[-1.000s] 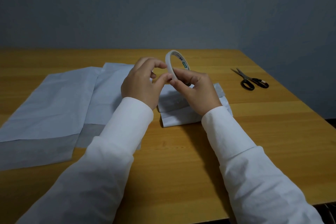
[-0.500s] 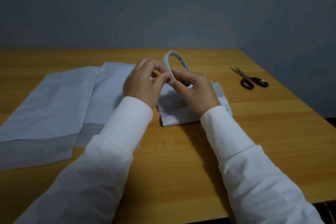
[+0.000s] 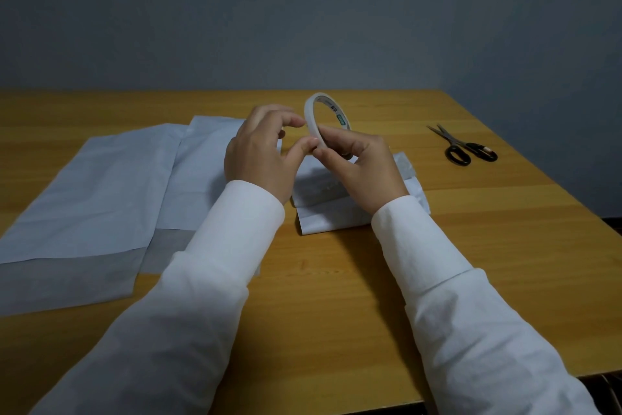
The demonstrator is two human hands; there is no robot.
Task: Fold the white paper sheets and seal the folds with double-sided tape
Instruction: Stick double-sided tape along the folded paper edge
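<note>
Folded paper (image 3: 336,212) half hidden behind both hands.

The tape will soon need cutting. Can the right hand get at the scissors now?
Probably yes, once freed: the right hand grips the tape roll, but the scissors lie on bare table on its side, nothing between them.

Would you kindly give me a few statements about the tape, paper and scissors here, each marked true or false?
1. The right hand holds the tape roll upright above the table. True.
2. The scissors lie on the paper sheets. False: they lie on the bare wooden table, right of the hands.
3. The left hand rests flat on the table. False: its fingers touch the roll's edge.
4. A folded paper piece lies under the hands. True.
5. Unfolded paper sheets lie on the left. True.
</note>
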